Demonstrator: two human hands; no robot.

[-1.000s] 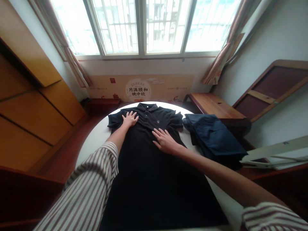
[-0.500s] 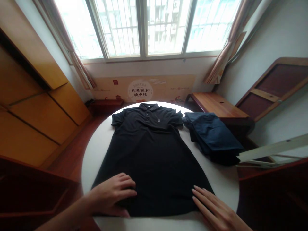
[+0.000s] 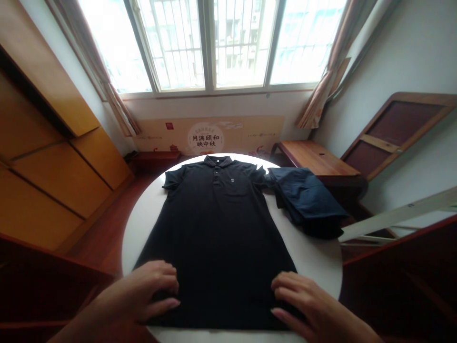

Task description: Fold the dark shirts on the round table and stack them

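Lying on a white table [image 3: 314, 262], black polo shirt [image 3: 217, 228] under both hands [image 3: 137, 293] [image 3: 303, 305]

Two hands [image 3: 137, 291], one black polo shirt [image 3: 214, 228], one folded navy pile [image 3: 305, 200], one round table [image 3: 317, 257].

Left hand [image 3: 135, 291], right hand [image 3: 307, 305] on hem of black polo shirt [image 3: 217, 228].

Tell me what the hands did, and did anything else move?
The left hand and right hand moved from the chest of the black polo shirt down to its bottom hem, by the edge of the round white table. Neither clearly grips it. The shirt stayed flat, and the folded dark blue clothes stayed beside it.
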